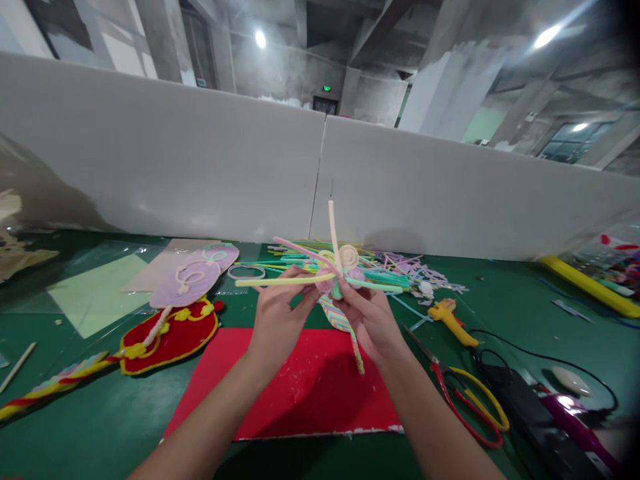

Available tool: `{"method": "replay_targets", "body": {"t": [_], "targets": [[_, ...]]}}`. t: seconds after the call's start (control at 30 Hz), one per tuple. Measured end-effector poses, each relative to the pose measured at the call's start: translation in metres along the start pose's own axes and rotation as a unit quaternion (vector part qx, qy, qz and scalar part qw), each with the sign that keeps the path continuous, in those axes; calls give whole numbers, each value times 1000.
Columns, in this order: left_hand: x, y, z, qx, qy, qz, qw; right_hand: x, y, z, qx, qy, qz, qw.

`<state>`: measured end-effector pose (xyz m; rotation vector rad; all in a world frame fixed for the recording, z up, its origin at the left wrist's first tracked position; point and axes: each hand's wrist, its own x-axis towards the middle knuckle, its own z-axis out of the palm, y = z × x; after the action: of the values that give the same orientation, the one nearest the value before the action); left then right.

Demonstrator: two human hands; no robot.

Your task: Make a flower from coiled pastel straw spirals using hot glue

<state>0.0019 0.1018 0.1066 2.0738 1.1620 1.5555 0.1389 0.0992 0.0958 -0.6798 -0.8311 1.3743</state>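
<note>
In front of me both hands hold a cluster of pastel pipe cleaners [327,281], with coiled spirals at its middle and straight ends sticking outward. My left hand [277,307] pinches its left side, by a yellow strand and a pink coil. My right hand [369,319] has thumb and fingers closed on the right side, near a green coil. A peach strand [333,227] points upward beside a peach spiral [349,256]. Just below the fingers shows a striped pastel piece [335,315] with a twisted stem; whether it joins the cluster I cannot tell.
A red sheet [300,400] lies under my hands, with loose pipe cleaners [390,270] behind. Scissors [470,407], a yellow glue gun [453,323] and a black power strip [540,420] are right. Left are red [173,340] and lilac fan shapes [195,273]. A white partition [200,160] stands behind.
</note>
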Motion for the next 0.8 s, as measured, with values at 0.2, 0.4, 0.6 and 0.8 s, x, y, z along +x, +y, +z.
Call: {"method": "replay_targets", "body": {"t": [0.2, 0.4, 0.6, 0.8], "targets": [[-2, 2, 3, -18, -8, -9, 1000, 0, 1, -2, -11, -19, 26, 999], [1, 3, 1, -121, -11, -88, 989, -1, 1, -2, 1, -21, 47, 999], [8, 8, 0, -254, -20, -205, 945, 0, -2, -3, 7, -36, 23, 999], [9, 8, 3, -338, -33, -240, 909, 0, -3, -4, -6, -29, 10, 1000]]}}
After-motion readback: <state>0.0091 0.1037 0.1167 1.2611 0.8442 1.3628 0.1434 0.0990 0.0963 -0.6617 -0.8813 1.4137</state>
